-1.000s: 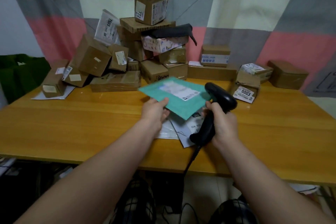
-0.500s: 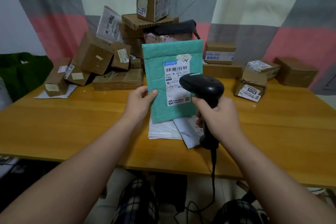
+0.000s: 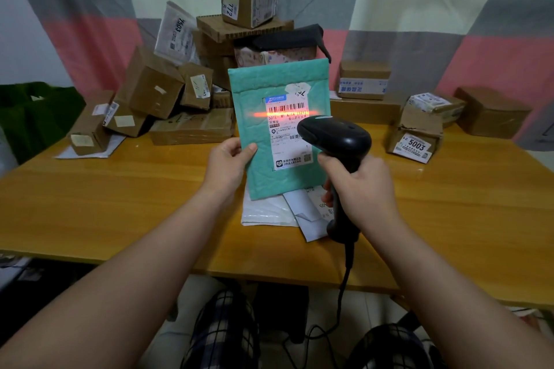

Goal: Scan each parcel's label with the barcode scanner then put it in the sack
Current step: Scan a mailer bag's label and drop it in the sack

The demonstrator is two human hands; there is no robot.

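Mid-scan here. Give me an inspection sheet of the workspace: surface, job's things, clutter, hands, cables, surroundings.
Surface: wooden table, orange-brown.
Job's things: teal padded mailer held upright, red scan line across the upper part of its label; black barcode scanner aimed at it; dark green sack, likely the target, far left.
Clutter: cardboard box pile at the back; white mailers flat beneath the teal one.
Hands: left hand grips the mailer's left edge; right hand grips the scanner's handle.
Cables: scanner cable drops past the table's front edge.
Surroundings: grey, pink and cream curtain behind.
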